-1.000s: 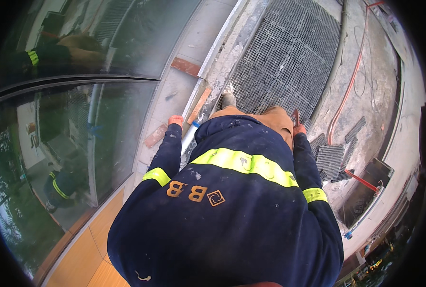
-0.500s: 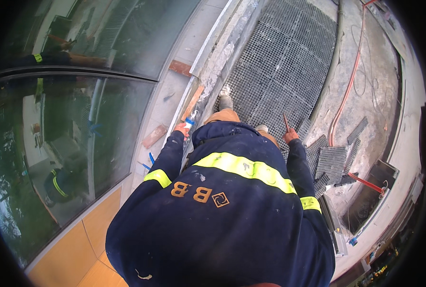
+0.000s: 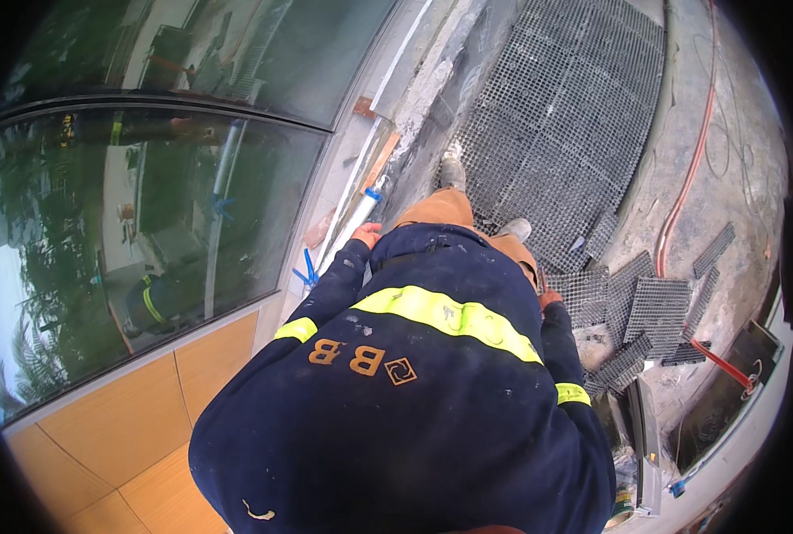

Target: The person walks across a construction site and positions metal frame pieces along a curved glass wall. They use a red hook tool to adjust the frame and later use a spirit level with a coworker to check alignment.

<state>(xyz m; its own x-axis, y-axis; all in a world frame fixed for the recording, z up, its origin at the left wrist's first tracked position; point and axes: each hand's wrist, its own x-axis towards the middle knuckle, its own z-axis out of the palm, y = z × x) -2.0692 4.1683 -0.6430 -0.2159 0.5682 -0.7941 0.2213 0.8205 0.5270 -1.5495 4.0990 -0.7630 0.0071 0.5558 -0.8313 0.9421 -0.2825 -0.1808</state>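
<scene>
Caulking gun is beside orange-lettered navy jacket

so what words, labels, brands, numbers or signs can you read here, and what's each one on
Dark blue jacket: large orange lettering, upside down, beside an orange diamond-shaped emblem; legible, but I don't copy out wording.
Yellow-green band: dark marks, too unclear to read.
White tube with a blue end: no readable lettering.
Container at lower right: too small to read.
</scene>
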